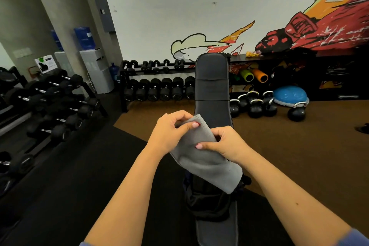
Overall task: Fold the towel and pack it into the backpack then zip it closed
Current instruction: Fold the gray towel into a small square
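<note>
My left hand [169,132] and right hand [225,146] both pinch a folded grey towel [203,158] above the black backpack [207,201] on a bench [212,78].

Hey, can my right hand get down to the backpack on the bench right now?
Probably not yet. The right hand pinches the gray towel, as does the left hand, and the towel hangs over the backpack on the bench. Nothing else seems to block it.
</note>
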Tool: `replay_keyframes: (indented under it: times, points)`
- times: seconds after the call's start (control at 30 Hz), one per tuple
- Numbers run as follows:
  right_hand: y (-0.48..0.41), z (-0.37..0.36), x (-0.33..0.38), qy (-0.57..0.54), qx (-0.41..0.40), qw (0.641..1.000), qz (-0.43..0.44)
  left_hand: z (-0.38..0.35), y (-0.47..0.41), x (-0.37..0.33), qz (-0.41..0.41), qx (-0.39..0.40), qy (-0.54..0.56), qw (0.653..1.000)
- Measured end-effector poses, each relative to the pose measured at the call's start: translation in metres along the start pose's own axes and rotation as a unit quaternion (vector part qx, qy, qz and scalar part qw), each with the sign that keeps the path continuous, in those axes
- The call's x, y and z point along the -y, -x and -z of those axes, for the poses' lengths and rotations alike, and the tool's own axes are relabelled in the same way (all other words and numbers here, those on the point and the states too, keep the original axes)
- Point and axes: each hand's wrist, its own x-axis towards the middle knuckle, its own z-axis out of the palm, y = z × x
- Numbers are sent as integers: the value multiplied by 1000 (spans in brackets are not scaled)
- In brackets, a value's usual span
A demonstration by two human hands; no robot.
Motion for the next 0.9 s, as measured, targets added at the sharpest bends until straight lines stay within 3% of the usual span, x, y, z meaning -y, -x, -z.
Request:
replay_keyframes:
  times: [0.17, 0.5, 0.67, 0.8, 0.9]
  points:
    - [9, 5, -13, 29, 61, 996, -60, 15, -1, -4, 16, -67, 19, 997]
    - [13, 15, -39, 35, 93, 989, -107, 32, 1, 7, 42, -166, 40, 984]
    - [20, 15, -42, -136, -1, 984, -116, 36, 0, 10, 50, -206, 10, 977]
    - [20, 16, -42, -365, -86, 918, -132, 34, 5, 26, 103, -214, 21, 971]
    - [16, 14, -42, -390, -117, 904, -131, 27, 11, 37, 167, -200, 57, 964]
